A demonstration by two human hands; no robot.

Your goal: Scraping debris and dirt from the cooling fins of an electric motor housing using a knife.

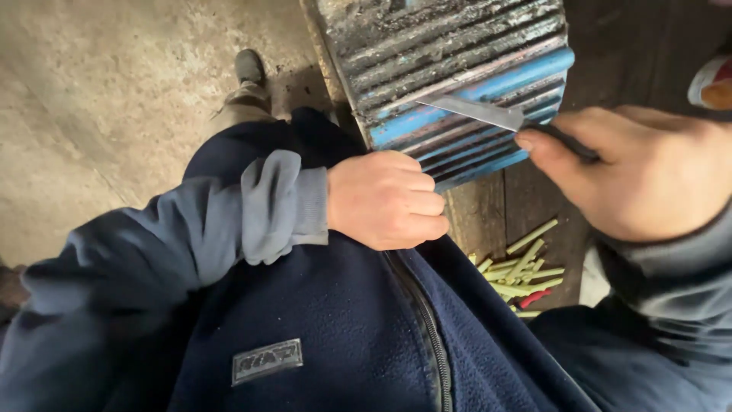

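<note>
Knife (488,113) in right hand (640,172), fingers closed around dark handle, blade flat across ribbed blue block (457,69) near its lower edge. Left hand (385,200) curled in loose fist, holding nothing visible, knuckles just beside block's lower corner. Yellow-green sticks (522,271) piled on wooden bench (476,221) below block, one red piece (534,297) among them. Shoe (249,65) on concrete floor (99,99).

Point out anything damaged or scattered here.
The ribbed metal block is worn, its blue paint scraped away in streaks. Yellow-green cut sticks lie in a loose, criss-crossed heap on the dark boards, one red piece among them.
</note>
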